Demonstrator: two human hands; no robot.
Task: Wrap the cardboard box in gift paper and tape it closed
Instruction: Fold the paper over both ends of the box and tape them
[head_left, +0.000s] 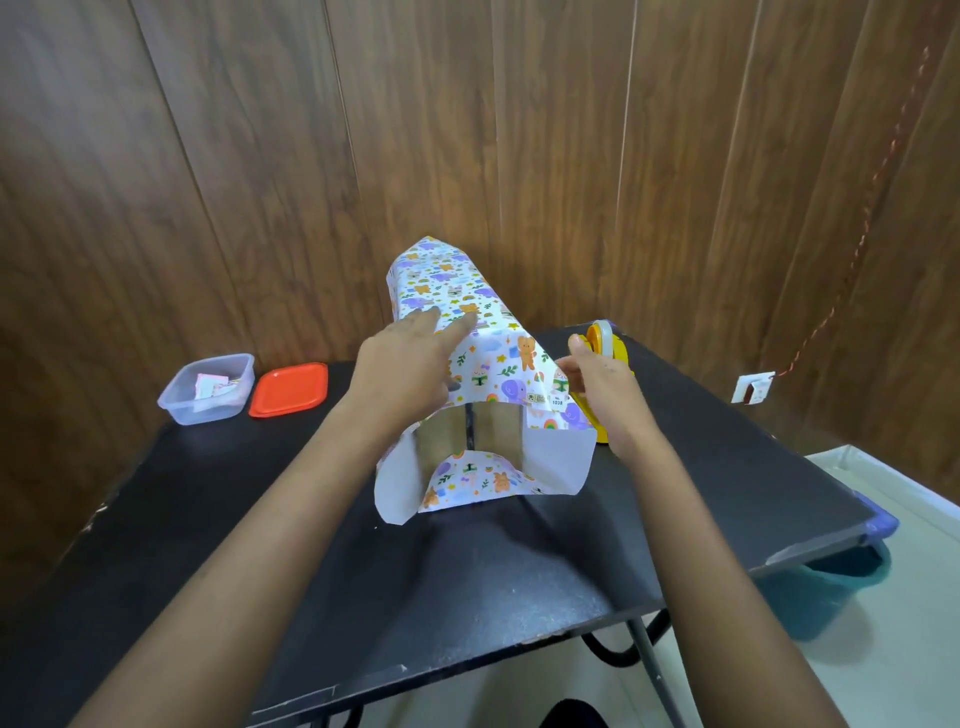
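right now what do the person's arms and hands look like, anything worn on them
Both arms are bare all the way in from the bottom edge of the picture, with no sleeve showing. The left hand and right hand wear no gloves. No watch, bracelet or ring shows on the sides in view, and no marks or cables.

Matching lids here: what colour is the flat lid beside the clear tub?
Orange-red lid, seen best in the head view.

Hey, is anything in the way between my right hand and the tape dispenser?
Nothing visible. The right hand is at the yellow tape dispenser, just right of the wrapped box; the left hand rests on top of the box.
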